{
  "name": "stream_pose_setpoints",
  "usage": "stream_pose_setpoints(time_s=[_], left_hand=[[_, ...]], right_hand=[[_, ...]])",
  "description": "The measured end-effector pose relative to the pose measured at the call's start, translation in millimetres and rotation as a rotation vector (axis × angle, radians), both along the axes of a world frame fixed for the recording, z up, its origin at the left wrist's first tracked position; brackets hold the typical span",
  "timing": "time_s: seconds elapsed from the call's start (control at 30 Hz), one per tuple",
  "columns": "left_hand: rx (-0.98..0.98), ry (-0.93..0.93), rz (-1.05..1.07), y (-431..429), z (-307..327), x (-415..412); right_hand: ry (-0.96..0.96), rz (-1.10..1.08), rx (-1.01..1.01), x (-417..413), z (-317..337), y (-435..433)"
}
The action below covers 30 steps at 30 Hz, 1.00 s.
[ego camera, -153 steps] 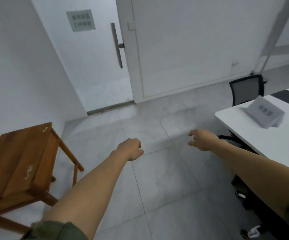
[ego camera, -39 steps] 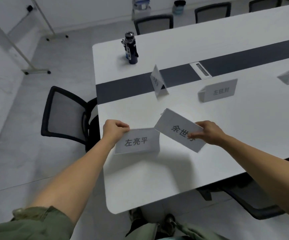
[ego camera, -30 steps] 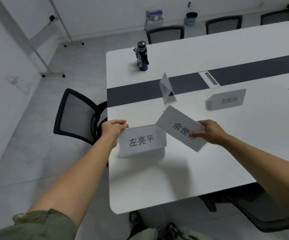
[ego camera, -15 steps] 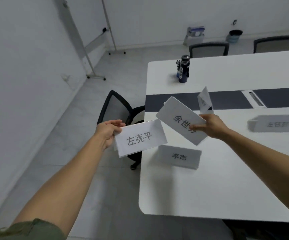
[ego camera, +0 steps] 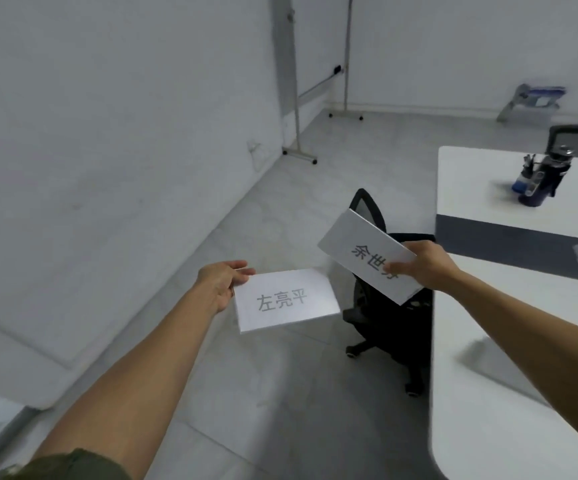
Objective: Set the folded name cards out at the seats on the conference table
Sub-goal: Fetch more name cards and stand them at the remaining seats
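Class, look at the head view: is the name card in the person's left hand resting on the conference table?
No: the left hand holds its name card in the air over the floor, left of the conference table.

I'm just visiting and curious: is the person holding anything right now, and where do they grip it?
Yes, two name cards. The left hand pinches the 左亮平 card at its left edge; the right hand grips the tilted second card at its right end.

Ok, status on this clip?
Left hand, right hand each grip one white folded name card. Both off white table. Black chair between.
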<state>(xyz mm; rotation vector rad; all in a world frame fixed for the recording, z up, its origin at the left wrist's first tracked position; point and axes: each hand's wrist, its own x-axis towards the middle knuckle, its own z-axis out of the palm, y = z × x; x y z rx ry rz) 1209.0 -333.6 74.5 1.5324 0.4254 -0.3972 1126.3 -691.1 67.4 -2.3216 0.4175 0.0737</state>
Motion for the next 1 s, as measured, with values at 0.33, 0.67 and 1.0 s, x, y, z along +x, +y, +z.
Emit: stream_pose_setpoints(time_s=[0.33,0.67,1.0], left_hand=[[0.055,0.01,0.065,114.6,-3.6,115.6],[0.059,0.039,0.04,104.7,-23.8,313.2],[0.143,-0.073,-0.025,75.5,-6.1,519.6]], right_hand=[[0.04,0.123,-0.067,146.6,-5.9,114.1],[0.053,0.157,-0.072,364.4,-32.3,111.6],[0.073,0.158,-0.115,569.6,-16.7,77.9]])
